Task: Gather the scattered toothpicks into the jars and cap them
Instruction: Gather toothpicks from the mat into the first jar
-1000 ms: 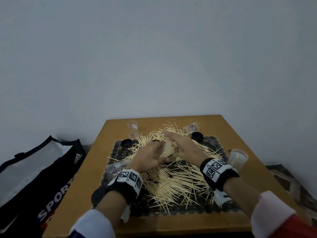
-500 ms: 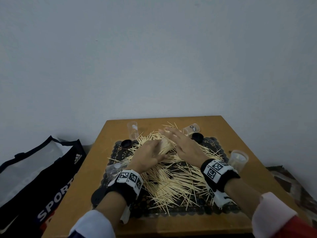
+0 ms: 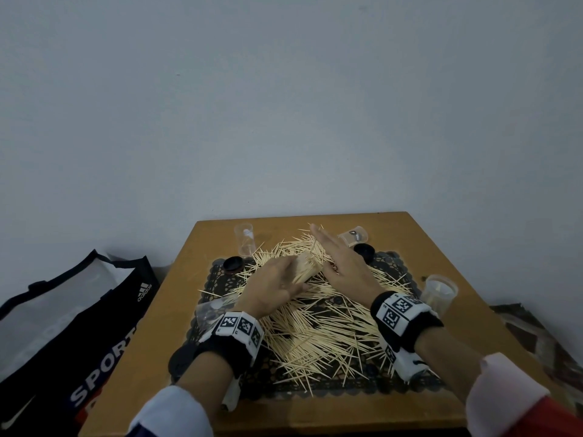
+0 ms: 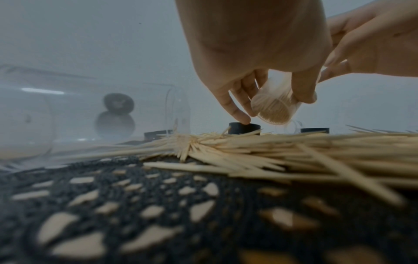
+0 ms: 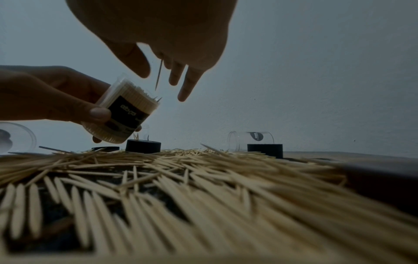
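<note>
A heap of toothpicks [image 3: 318,323] covers a black lace mat [image 3: 353,389] on the wooden table. My left hand [image 3: 277,280] grips a clear jar [image 3: 307,267] packed with toothpicks, tilted with its mouth toward the right hand. In the right wrist view the jar [image 5: 126,114] shows a dark label, and the left wrist view looks at its base [image 4: 274,108]. My right hand [image 3: 336,258] hovers just beyond the mouth with straight fingers [image 5: 185,89]. A single toothpick [image 5: 159,75] hangs below them.
An empty jar [image 3: 244,239] stands at the back left, another [image 3: 355,236] lies at the back right, a third [image 3: 438,293] stands at the right edge. A further jar [image 3: 208,310] lies left. Black caps [image 3: 232,264] [image 3: 363,250] sit on the mat. A sports bag [image 3: 72,326] is left of the table.
My right hand has lifted off the jar's mouth and stretched farther back. My left hand has raised the filled jar a little, so more of it shows.
</note>
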Demonstrator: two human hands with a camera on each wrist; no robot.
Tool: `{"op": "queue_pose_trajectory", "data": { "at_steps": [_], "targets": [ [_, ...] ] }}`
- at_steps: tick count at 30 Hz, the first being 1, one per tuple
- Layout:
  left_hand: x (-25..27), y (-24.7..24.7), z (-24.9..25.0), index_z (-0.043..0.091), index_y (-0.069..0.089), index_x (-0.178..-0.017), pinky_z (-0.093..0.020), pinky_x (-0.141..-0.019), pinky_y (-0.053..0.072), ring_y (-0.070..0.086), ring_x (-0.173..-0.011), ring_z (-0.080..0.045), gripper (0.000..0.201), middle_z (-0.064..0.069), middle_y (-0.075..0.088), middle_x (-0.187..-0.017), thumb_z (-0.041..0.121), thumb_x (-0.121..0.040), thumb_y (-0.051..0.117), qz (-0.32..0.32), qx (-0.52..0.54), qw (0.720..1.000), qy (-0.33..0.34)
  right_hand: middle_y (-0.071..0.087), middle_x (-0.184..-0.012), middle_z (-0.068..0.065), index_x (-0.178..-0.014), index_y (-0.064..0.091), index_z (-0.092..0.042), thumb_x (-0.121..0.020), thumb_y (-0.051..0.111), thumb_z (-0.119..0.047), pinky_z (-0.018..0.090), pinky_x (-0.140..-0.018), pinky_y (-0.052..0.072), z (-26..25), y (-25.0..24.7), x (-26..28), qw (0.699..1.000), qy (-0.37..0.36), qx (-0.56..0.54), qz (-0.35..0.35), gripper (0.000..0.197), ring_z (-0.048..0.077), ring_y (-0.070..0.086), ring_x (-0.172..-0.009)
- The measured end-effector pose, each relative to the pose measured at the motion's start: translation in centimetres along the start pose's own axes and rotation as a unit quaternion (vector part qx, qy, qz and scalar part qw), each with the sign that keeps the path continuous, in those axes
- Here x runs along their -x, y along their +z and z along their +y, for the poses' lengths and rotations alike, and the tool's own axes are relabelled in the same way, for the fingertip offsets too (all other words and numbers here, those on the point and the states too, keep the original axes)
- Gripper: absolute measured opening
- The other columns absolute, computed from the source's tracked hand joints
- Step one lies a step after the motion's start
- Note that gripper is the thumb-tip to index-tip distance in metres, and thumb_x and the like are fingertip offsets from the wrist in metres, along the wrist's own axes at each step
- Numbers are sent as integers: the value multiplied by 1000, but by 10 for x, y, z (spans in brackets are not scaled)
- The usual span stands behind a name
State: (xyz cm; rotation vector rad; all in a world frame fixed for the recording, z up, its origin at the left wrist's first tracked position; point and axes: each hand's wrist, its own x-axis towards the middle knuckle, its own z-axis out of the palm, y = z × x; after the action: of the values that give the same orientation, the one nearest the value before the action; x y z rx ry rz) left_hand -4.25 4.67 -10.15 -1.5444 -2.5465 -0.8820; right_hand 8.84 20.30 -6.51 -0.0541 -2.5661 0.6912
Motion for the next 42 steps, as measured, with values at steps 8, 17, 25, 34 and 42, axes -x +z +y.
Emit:
{"op": "queue_pose_trajectory", "data": {
  "at_steps": [8,17,25,34,42],
  "targets": [
    [0,-1,6,13,56,-119,-27,-70,38,55,-85,-15,50,3,59,-99,48,-86,68,22,36,999,-5,24,-158,-9,-153,15,-38,-83,42,-25,40,-118,27,9,6,2,993,10,-39,-114,76,2,22,-144],
    [2,-6,8,11,55,-120,-34,-82,49,57,-94,-18,50,-1,62,-108,48,-87,66,45,22,999,-14,28,-157,-5,-155,13,-30,-91,50,-19,38,-115,31,10,6,3,995,40,-16,-95,74,9,29,-142],
    [3,-7,9,12,54,-123,-30,-81,45,55,-96,-16,54,0,61,-111,51,-86,66,44,13,999,-18,36,-153,-4,-154,18,-29,-94,51,-24,34,-110,36,9,5,1,997,54,3,-57,69,10,36,-138],
    [4,-8,10,11,51,-131,-32,-89,47,55,-103,-16,61,-3,61,-121,52,-87,63,40,5,999,-26,31,-154,-13,-150,30,-34,-93,51,-23,30,-108,33,11,5,1,998,8,27,-63,62,5,30,-139],
    [5,-11,14,12,52,-127,-25,-81,39,53,-102,-16,54,-2,60,-116,49,-89,63,45,1,998,-35,43,-147,-11,-142,45,-37,-92,52,-24,33,-103,41,11,4,0,1000,-11,18,-13,53,4,39,-131]
  ]
}}
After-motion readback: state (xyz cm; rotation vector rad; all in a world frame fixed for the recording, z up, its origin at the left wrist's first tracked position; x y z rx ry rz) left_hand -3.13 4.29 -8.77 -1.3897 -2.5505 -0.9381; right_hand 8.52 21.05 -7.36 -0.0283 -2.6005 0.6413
